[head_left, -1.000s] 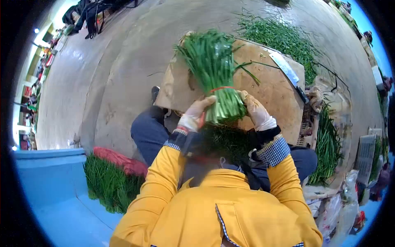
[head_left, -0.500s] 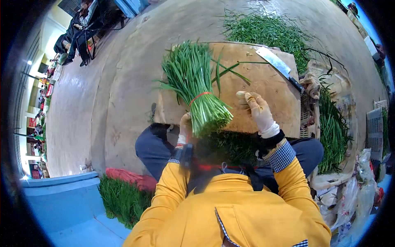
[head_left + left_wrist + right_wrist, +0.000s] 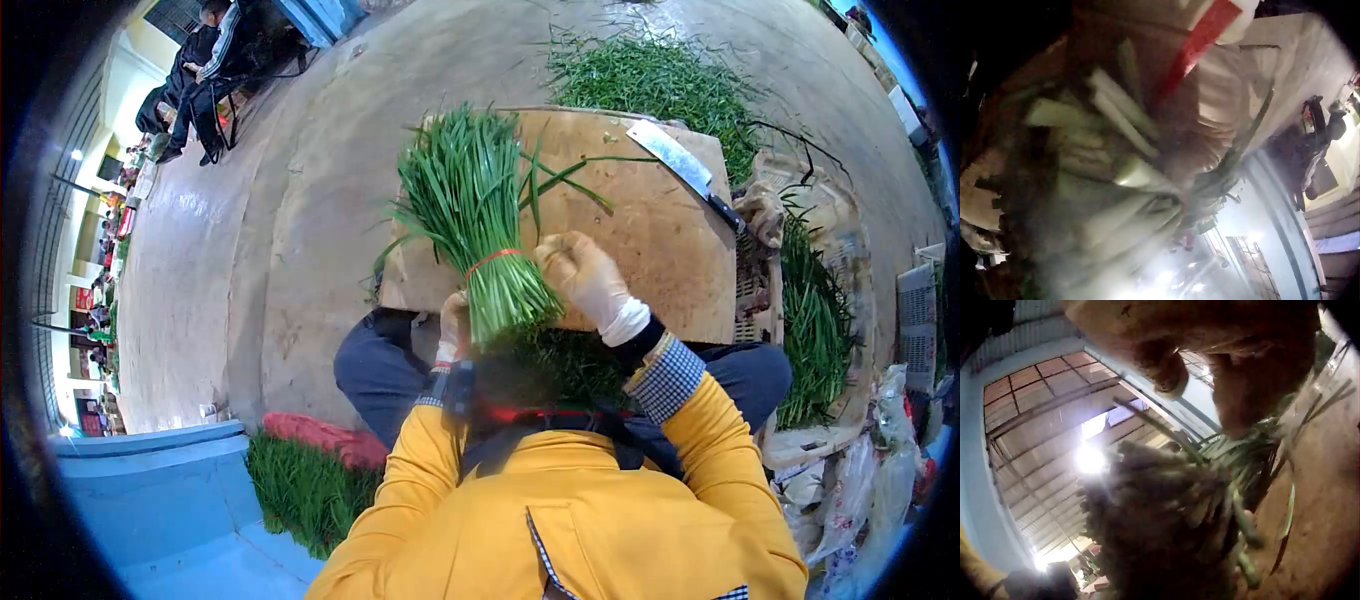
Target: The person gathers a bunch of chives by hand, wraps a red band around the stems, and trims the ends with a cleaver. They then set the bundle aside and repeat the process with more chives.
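Observation:
A thick bunch of garlic chives (image 3: 470, 190), tied with a red band (image 3: 493, 259), lies tilted over the near left part of a wooden board (image 3: 640, 240), its cut stem ends toward the body. My gloved left hand (image 3: 453, 325) grips the bunch from the left near those ends; its fingers are partly hidden behind the stems. Blurred pale stem ends (image 3: 1138, 175) fill much of the left wrist view. Close by the band on the right is my gloved right hand (image 3: 588, 275), fingers bent. In the right wrist view its thumb and fingers stand apart over the stems (image 3: 1166, 500).
A cleaver (image 3: 672, 157) lies at the board's far right, near loose chive stalks (image 3: 570, 180). Beyond the board is a heap of green trimmings (image 3: 660, 80). A crate of chives (image 3: 815, 330) stands right; more chives (image 3: 310, 490) under a red cloth (image 3: 325, 438) are left.
Both hands held the bunch at first. The right hand let go and drew off to the right, then came back beside the red band. The bunch shifted left and its stem ends turned right.

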Tool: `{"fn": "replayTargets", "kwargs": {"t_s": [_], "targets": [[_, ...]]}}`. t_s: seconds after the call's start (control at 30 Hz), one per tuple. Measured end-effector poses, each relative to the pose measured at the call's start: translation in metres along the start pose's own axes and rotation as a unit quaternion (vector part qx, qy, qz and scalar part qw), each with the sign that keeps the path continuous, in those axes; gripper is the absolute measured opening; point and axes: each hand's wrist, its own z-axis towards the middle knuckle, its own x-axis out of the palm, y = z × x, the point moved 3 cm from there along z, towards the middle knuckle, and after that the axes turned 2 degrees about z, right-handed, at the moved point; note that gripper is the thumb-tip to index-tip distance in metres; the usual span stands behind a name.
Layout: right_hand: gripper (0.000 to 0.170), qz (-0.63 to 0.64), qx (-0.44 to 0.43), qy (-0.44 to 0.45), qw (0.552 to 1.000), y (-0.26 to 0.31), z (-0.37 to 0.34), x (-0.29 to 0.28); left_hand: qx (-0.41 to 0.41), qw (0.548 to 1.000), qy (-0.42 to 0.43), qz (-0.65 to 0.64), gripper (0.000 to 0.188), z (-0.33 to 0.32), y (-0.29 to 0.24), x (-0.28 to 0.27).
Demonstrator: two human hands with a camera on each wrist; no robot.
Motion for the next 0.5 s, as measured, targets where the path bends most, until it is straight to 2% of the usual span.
{"fn": "replayTargets", "kwargs": {"t_s": [0.03,0.07,0.1,0.13,0.17,0.2,0.23,0.27,0.3,0.37,0.4,0.43,0.47,0.5], "targets": [[0.059,-0.014,-0.035,-0.038,0.999,0.006,-0.004,0.008,0.02,0.998,-0.002,0.054,0.052,0.001,-0.001,0.001],[0.088,-0.033,-0.026,0.021,0.999,0.009,-0.011,0.016,0.02,0.998,0.001,0.055,0.052,0.002,-0.002,-0.003],[0.103,-0.001,0.059,0.064,0.996,0.009,-0.015,0.025,-0.04,0.999,0.004,0.013,0.056,0.003,-0.002,-0.003],[0.105,0.008,0.075,0.069,0.995,0.006,-0.017,0.031,-0.101,0.994,0.007,-0.029,0.059,0.002,0.001,-0.003],[0.107,0.017,0.092,0.074,0.993,0.002,-0.017,0.035,-0.102,0.994,0.009,-0.029,0.059,0.0,0.004,-0.003],[0.107,0.016,0.092,0.071,0.993,0.01,-0.015,0.034,-0.046,0.995,-0.072,0.047,0.062,-0.005,0.004,0.015],[0.108,-0.014,0.056,0.081,0.995,0.028,-0.013,0.029,0.009,0.981,-0.15,0.124,0.064,-0.01,0.003,0.029],[0.108,-0.044,0.022,0.09,0.995,0.047,-0.014,0.024,0.03,0.983,-0.155,0.09,0.059,-0.014,-0.001,0.034],[0.108,-0.042,0.026,0.084,0.995,0.067,-0.015,0.018,0.048,0.97,-0.192,0.143,0.06,-0.024,-0.008,0.05],[0.101,-0.045,-0.057,0.143,0.987,0.114,-0.012,0.01,0.117,0.97,-0.147,0.152,0.063,-0.024,-0.023,0.058],[0.101,-0.044,-0.059,0.14,0.987,0.129,-0.008,0.004,0.154,0.963,-0.136,0.175,0.064,-0.023,-0.034,0.076],[0.096,-0.001,-0.138,0.158,0.978,0.145,-0.005,0.0,0.192,0.954,-0.124,0.197,0.065,-0.022,-0.046,0.091],[0.092,0.044,-0.216,0.177,0.959,0.157,-0.002,-0.002,0.177,0.967,-0.043,0.18,0.063,-0.02,-0.064,0.071],[0.079,0.114,-0.263,0.138,0.948,0.148,0.011,-0.001,0.227,0.963,-0.023,0.144,0.058,-0.014,-0.077,0.082]]}}
